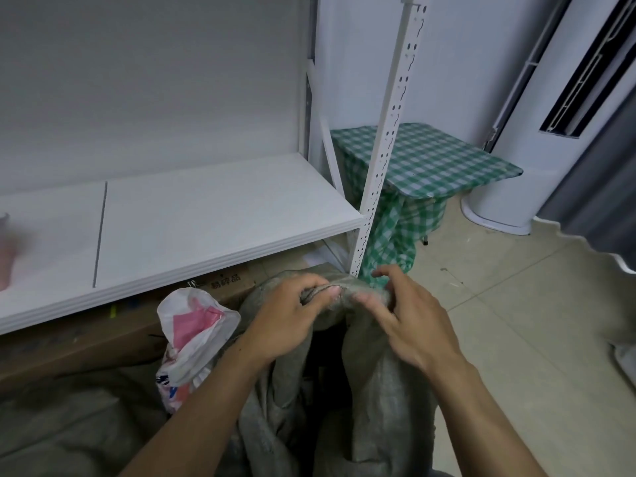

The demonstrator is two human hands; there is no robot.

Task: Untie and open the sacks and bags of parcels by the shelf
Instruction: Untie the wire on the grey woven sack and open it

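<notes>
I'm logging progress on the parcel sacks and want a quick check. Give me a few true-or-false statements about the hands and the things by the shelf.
1. The left hand and the right hand both hold the bunched neck of the grey sack. True.
2. The white and pink bag lies on the shelf board. False: it stands below the board, left of the sack.
3. A cardboard box sits under the shelf board. True.
4. The checked cloth behind the shelf post is red and white. False: it is green and white.
</notes>
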